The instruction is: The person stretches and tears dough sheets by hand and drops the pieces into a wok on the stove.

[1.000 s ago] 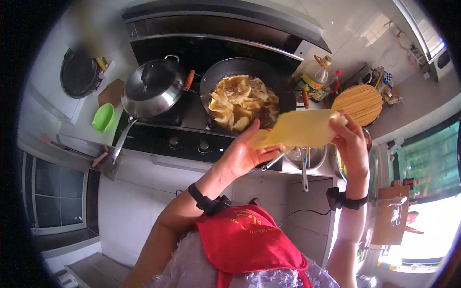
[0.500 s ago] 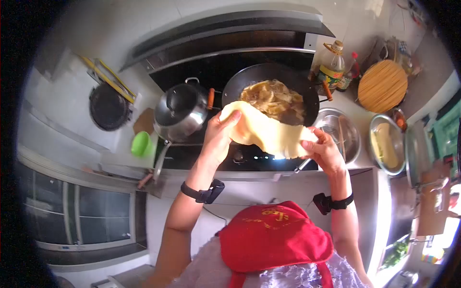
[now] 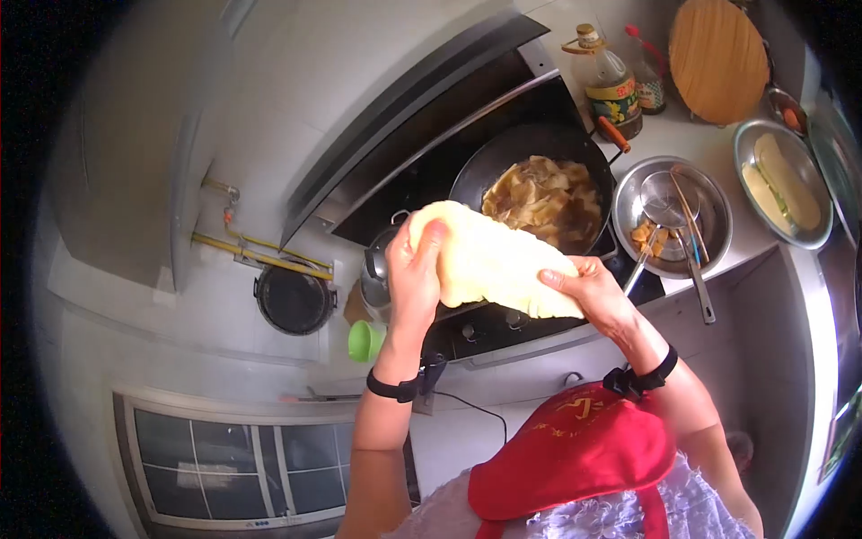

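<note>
A pale yellow sheet of dough [image 3: 498, 269] is stretched between my two hands over the front of the stove. My left hand [image 3: 418, 274] pinches its left end, thumb on top. At the lower right end, my right hand [image 3: 594, 295] grips the sheet between thumb and fingers. Just behind the dough is a black wok [image 3: 471, 175] on the stove, holding broad, flat pieces of cooked food [image 3: 543, 198] in brown liquid. The dough hides part of the wok's near side.
Right of the wok stands a steel bowl [image 3: 626, 198] with a skimmer and other utensils. Beyond it, a metal dish [image 3: 747, 153] holds more dough. An oil bottle [image 3: 612, 94] and a round wooden board [image 3: 718, 58] stand behind. On the left are a lidded pot [image 3: 375, 262] and a green cup [image 3: 364, 341].
My view has turned, so the stove appears slanted and more of the right counter shows. Both hands still hold the dough; my right hand has come closer to the left along the sheet.
</note>
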`<state>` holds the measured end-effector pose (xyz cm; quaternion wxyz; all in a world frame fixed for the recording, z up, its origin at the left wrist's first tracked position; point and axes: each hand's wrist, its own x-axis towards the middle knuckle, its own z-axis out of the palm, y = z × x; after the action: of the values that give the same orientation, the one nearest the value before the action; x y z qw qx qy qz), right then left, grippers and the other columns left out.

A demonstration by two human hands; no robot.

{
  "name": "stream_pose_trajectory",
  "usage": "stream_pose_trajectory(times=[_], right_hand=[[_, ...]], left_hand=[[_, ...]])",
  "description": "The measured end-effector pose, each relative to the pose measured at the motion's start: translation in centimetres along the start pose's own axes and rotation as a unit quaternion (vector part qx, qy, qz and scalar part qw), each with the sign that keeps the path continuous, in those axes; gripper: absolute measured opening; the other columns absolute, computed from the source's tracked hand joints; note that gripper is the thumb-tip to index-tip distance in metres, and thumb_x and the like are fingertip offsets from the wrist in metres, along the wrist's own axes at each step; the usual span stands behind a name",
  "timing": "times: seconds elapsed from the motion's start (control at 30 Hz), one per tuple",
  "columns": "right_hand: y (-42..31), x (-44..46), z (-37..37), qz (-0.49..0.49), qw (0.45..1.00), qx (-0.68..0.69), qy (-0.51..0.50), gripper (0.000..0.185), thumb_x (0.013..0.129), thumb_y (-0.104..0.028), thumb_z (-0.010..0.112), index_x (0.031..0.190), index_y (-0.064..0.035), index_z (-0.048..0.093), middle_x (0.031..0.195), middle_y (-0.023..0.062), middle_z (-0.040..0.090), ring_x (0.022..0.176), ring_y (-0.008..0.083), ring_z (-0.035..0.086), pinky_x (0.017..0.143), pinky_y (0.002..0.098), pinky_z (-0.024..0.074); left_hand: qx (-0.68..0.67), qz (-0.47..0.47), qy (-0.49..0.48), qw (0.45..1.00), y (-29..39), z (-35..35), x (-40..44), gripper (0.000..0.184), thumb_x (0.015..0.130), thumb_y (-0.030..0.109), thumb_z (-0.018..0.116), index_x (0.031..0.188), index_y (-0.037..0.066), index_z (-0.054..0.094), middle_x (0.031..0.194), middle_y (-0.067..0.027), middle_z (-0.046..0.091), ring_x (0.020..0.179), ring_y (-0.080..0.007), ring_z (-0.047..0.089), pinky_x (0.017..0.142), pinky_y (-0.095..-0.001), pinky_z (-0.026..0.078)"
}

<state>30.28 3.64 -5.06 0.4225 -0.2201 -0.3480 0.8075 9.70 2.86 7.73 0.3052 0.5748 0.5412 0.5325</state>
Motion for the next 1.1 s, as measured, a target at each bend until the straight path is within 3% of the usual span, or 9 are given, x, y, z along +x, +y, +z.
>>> stream_pose_trajectory(times=[0.03,0.2,0.37,0.77,0.87,1.1], right_hand=[[-0.4,-0.2,-0.2,-0.012,0.999,-0.029,0.008,0.029,0.088,-0.019,0.072,0.106,0.0035,0.069,0.089,0.0037,0.071,0.073,0.0050,0.062,0.065,0.0209,0.0502],[-3.2,-1.7,-0.4,-0.019,0.996,-0.077,0.036,0.027,0.089,-0.017,0.070,0.106,0.0035,0.069,0.085,0.0045,0.071,0.071,0.0062,0.063,0.063,0.0199,0.0487],[-4.4,-2.2,-1.2,-0.022,0.990,-0.124,0.068,0.029,0.086,-0.022,0.073,0.101,0.0023,0.070,0.083,0.0044,0.071,0.070,0.0058,0.063,0.063,0.0193,0.0484],[-2.8,-3.5,-3.6,-0.049,0.982,-0.140,0.121,0.025,0.087,-0.023,0.073,0.094,0.0007,0.071,0.077,0.0004,0.069,0.063,0.0037,0.059,0.055,0.0180,0.0431],[-2.7,-3.9,-3.4,-0.056,0.980,-0.148,0.123,0.024,0.090,-0.022,0.069,0.101,-0.0006,0.072,0.078,-0.0022,0.068,0.065,0.0019,0.057,0.057,0.0172,0.0428],[-2.6,-4.8,-3.9,-0.062,0.991,-0.079,0.087,0.030,0.095,-0.019,0.061,0.115,0.0039,0.063,0.096,0.0031,0.068,0.082,0.0059,0.062,0.072,0.0199,0.0496]], left_hand=[[0.027,-0.012,0.046,0.998,-0.1,0.1,0.2,0.024,0.099,0.020,0.055,0.107,-0.001,0.063,0.096,-0.0049,0.067,0.086,-0.0109,0.062,0.078,-0.0253,0.050],[-0.018,0.001,0.101,0.995,-0.8,-2.1,2.4,0.027,0.102,0.024,0.050,0.109,0.000,0.059,0.097,-0.0081,0.067,0.082,-0.0151,0.065,0.072,-0.0292,0.054],[-0.026,0.045,0.097,0.994,0.7,-4.3,3.0,0.028,0.103,0.027,0.048,0.100,0.001,0.059,0.090,-0.0052,0.064,0.082,-0.0112,0.060,0.075,-0.0269,0.050],[-0.077,0.039,0.130,0.988,1.8,-9.1,4.2,0.030,0.101,0.033,0.051,0.106,0.004,0.056,0.097,-0.0075,0.063,0.088,-0.0150,0.063,0.075,-0.0301,0.052],[-0.086,0.036,0.105,0.990,2.3,-10.4,4.7,0.032,0.100,0.034,0.052,0.109,0.004,0.055,0.100,-0.0085,0.062,0.091,-0.0173,0.063,0.077,-0.0320,0.052],[-0.112,0.044,0.106,0.987,2.4,-12.5,6.1,0.035,0.100,0.035,0.053,0.114,0.002,0.054,0.106,-0.0104,0.061,0.100,-0.0201,0.062,0.087,-0.0352,0.049]])
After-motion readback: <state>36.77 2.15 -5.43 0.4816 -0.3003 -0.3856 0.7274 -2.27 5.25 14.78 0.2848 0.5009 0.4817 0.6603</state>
